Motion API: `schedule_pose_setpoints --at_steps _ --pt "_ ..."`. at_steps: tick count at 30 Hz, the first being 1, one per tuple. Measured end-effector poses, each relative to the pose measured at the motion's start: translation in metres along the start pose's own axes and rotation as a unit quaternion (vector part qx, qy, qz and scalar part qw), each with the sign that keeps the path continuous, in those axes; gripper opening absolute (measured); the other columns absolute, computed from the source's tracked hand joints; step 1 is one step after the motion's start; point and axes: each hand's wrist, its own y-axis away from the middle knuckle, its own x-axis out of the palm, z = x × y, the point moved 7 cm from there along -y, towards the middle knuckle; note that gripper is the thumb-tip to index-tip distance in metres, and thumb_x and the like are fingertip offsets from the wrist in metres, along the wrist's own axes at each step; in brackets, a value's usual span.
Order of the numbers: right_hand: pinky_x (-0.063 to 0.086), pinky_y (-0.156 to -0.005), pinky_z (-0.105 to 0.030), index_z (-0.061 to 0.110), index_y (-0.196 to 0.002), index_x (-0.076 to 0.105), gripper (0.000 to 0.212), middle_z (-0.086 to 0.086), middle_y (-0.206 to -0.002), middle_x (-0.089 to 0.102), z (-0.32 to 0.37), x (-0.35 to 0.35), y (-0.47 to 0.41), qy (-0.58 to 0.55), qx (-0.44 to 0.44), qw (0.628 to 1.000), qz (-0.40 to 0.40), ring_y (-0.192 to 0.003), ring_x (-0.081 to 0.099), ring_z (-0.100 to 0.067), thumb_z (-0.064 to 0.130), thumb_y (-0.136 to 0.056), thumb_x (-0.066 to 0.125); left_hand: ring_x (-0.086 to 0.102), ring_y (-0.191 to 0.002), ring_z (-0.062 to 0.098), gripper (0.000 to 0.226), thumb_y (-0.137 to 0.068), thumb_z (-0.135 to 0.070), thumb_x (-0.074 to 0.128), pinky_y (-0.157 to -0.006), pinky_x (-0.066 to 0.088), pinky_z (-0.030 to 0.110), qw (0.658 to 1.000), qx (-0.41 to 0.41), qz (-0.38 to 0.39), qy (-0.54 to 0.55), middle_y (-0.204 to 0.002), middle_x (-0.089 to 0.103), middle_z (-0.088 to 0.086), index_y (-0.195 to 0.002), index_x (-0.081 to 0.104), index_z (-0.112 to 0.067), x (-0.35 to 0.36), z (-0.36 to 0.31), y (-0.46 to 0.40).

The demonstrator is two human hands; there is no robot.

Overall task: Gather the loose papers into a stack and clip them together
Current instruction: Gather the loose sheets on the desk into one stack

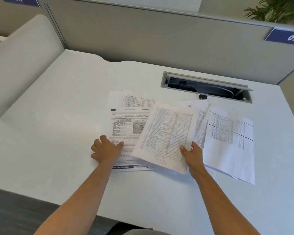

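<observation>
Several printed papers lie spread over the white desk (49, 107). My right hand (193, 155) grips the lower right edge of a table-printed sheet (166, 133) and holds it slightly raised, with more sheets behind it. My left hand (106, 149) rests flat, fingers apart, on the left edge of a text page (126, 122) that lies on the desk. Another table sheet (231, 136) lies flat to the right, and one more (136, 100) peeks out at the back. A small black object (202, 96), possibly a clip, sits by the cable slot.
An open cable slot (207, 86) is cut into the desk behind the papers. Grey partition panels (159, 39) wall the desk at the back and left, with a blue label 018 (288, 37). A plant (277, 9) stands beyond the right corner.
</observation>
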Motion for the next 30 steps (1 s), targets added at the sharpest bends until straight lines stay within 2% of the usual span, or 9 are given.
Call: schedule_pose_setpoints --at_steps 4,10,12,15,18,21,23,27,30 --pt "0.052 -0.096 -0.048 0.013 -0.131 0.048 0.042 -0.007 -0.124 0.063 -0.008 -0.002 -0.001 0.040 0.019 0.999 0.002 -0.109 0.062 -0.027 0.007 -0.092 0.062 0.030 -0.135 0.036 0.091 -0.073 -0.054 0.076 -0.104 0.032 0.051 1.000 0.004 -0.007 -0.028 -0.145 0.034 0.016 -0.141 0.032 -0.013 0.004 0.003 0.002" --pt "0.051 -0.097 -0.047 0.017 -0.132 0.043 0.045 -0.003 -0.122 0.061 -0.010 0.000 0.005 0.073 0.014 0.997 0.005 -0.110 0.061 -0.026 0.008 -0.092 0.062 0.041 -0.128 0.039 0.100 -0.068 -0.039 0.086 -0.096 0.043 0.051 0.998 0.018 0.020 0.052 -0.138 0.038 0.021 -0.145 0.027 -0.016 0.001 0.003 -0.007" --pt "0.050 -0.098 -0.049 0.017 -0.132 0.043 0.046 -0.003 -0.122 0.061 -0.010 -0.001 0.005 0.078 0.014 0.997 0.003 -0.111 0.060 -0.026 0.007 -0.091 0.062 0.049 -0.124 0.041 0.092 -0.073 -0.028 0.085 -0.094 0.045 0.050 0.995 0.031 0.016 0.089 -0.137 0.044 0.020 -0.145 0.029 -0.017 -0.002 0.001 -0.005" --pt "0.051 -0.098 -0.047 0.018 -0.132 0.043 0.046 0.000 -0.120 0.060 -0.010 -0.002 0.005 0.075 0.014 0.997 0.007 -0.111 0.060 -0.025 0.007 -0.092 0.062 0.058 -0.111 0.042 0.073 -0.082 -0.013 0.075 -0.089 0.048 0.051 0.992 0.050 -0.030 0.111 -0.127 0.058 0.019 -0.141 0.034 -0.020 -0.012 -0.001 0.001" --pt "0.052 -0.096 -0.045 0.019 -0.132 0.042 0.047 0.000 -0.119 0.061 -0.011 -0.002 0.006 0.072 0.016 0.997 0.012 -0.110 0.061 -0.024 0.007 -0.092 0.062 0.061 -0.097 0.042 0.057 -0.085 -0.012 0.071 -0.082 0.049 0.047 0.988 0.028 -0.037 0.145 -0.115 0.064 0.022 -0.132 0.040 -0.018 -0.017 0.000 0.004" --pt "0.051 -0.097 -0.046 0.019 -0.134 0.042 0.048 0.001 -0.118 0.060 -0.010 -0.002 0.006 0.077 0.016 0.997 0.011 -0.110 0.060 -0.024 0.007 -0.092 0.062 0.056 -0.084 0.033 0.043 -0.087 -0.012 0.070 -0.071 0.047 0.041 0.987 0.013 -0.010 0.159 -0.111 0.065 0.022 -0.121 0.044 -0.012 -0.017 0.002 0.003" --pt "0.051 -0.097 -0.047 0.019 -0.133 0.042 0.047 0.001 -0.118 0.060 -0.010 -0.002 0.006 0.078 0.015 0.997 0.008 -0.110 0.060 -0.025 0.007 -0.092 0.061 0.056 -0.084 0.032 0.037 -0.089 -0.013 0.068 -0.069 0.044 0.038 0.988 0.010 0.004 0.157 -0.112 0.064 0.022 -0.118 0.046 -0.007 -0.017 0.002 -0.001" --pt "0.051 -0.098 -0.047 0.019 -0.134 0.042 0.048 0.001 -0.120 0.059 -0.010 -0.002 0.007 0.079 0.016 0.997 0.009 -0.112 0.059 -0.025 0.007 -0.092 0.061 0.059 -0.097 0.041 0.028 -0.094 -0.020 0.062 -0.073 0.043 0.037 0.988 0.005 0.003 0.151 -0.115 0.062 0.023 -0.113 0.055 0.000 -0.022 0.002 -0.007" --pt "0.050 -0.098 -0.049 0.020 -0.133 0.042 0.047 0.001 -0.121 0.059 -0.011 -0.003 0.006 0.077 0.018 0.997 0.010 -0.113 0.059 -0.025 0.007 -0.092 0.061 0.058 -0.089 0.038 0.020 -0.097 -0.024 0.056 -0.071 0.041 0.038 0.992 0.030 -0.043 0.117 -0.102 0.065 0.020 -0.098 0.059 -0.004 -0.036 -0.003 -0.006"
